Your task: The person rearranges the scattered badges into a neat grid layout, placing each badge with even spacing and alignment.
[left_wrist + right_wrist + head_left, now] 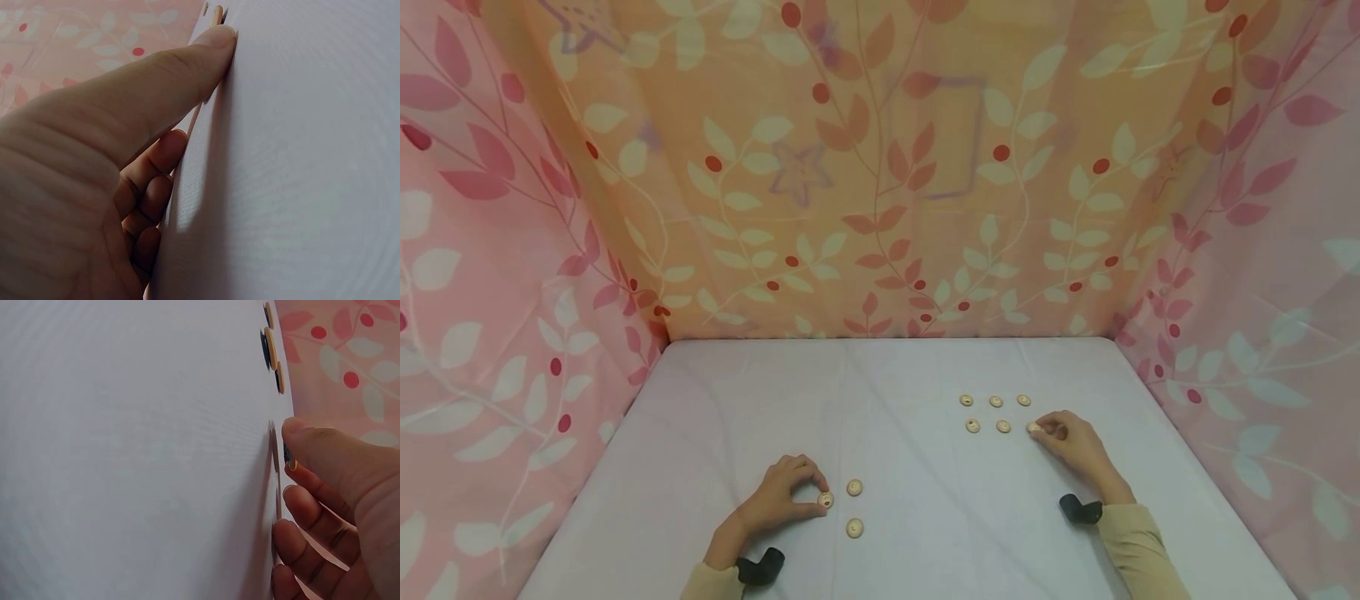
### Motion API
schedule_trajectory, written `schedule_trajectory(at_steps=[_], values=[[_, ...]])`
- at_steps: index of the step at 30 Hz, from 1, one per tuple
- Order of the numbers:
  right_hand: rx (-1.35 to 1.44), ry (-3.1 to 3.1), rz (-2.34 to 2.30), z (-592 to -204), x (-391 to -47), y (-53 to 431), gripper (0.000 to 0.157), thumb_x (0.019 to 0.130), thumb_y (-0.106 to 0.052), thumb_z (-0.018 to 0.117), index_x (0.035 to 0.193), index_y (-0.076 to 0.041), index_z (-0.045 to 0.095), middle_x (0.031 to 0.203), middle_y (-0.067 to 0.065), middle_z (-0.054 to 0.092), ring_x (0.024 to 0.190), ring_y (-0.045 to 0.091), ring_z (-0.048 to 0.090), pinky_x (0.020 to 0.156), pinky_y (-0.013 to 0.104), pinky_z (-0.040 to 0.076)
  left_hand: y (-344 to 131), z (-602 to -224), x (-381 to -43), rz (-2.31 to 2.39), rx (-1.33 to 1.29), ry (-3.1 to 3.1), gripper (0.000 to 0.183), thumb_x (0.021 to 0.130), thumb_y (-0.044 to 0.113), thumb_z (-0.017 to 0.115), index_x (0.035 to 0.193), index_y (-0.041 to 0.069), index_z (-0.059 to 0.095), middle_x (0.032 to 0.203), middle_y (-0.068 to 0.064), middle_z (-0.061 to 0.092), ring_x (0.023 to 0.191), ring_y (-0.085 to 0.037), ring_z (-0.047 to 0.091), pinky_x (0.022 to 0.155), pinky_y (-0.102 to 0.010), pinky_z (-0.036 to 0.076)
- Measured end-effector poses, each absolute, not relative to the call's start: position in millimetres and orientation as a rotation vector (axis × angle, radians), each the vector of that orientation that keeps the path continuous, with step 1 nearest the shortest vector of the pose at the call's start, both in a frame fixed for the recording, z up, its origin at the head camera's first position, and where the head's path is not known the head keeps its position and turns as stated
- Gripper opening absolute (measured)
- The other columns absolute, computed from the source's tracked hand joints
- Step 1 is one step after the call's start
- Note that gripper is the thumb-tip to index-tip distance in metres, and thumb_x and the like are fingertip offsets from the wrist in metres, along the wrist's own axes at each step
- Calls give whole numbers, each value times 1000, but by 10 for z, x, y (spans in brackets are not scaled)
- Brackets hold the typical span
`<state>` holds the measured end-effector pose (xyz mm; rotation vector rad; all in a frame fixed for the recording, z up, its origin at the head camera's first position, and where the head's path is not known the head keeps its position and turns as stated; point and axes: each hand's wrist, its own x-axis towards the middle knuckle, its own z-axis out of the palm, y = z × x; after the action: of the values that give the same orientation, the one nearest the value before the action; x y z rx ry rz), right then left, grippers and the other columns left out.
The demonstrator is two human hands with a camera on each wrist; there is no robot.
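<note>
Low on the left of the head view, my left hand (786, 493) pinches a small round pale wooden disc (825, 500) with dark marks between thumb and forefinger. Two similar discs, one farther (854, 487) and one nearer (854, 528), lie just right of it. At right, my right hand (1075, 450) pinches another wooden disc (1033, 427) at the right end of a front row. That disc (289, 457) shows edge-on between thumb and finger in the right wrist view, seemingly just off the cloth. In the left wrist view, the thumb (181, 69) partly hides the left disc (217, 15).
Beside the right hand lie two discs of the front row, one of them a disc (1003, 427), and three of a back row, with a middle disc (996, 402). White cloth (737, 400) covers the table. Patterned curtains (880, 167) stand behind and at both sides.
</note>
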<state>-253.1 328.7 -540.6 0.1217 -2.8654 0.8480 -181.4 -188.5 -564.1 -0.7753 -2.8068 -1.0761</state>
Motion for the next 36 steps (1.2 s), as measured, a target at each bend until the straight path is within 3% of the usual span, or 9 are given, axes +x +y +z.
schedule_trajectory(at_steps=[36], values=[[168, -2849, 846, -5480, -2590, 3379, 29, 81, -31, 71, 100, -11, 66, 82, 1, 59, 71, 15, 47, 61, 28, 38, -1900, -5666, -1833, -1086, -771, -2831, 29, 68, 48, 75, 89, 36, 59, 97, 25, 52, 95, -6, 42, 82, -37, 30]])
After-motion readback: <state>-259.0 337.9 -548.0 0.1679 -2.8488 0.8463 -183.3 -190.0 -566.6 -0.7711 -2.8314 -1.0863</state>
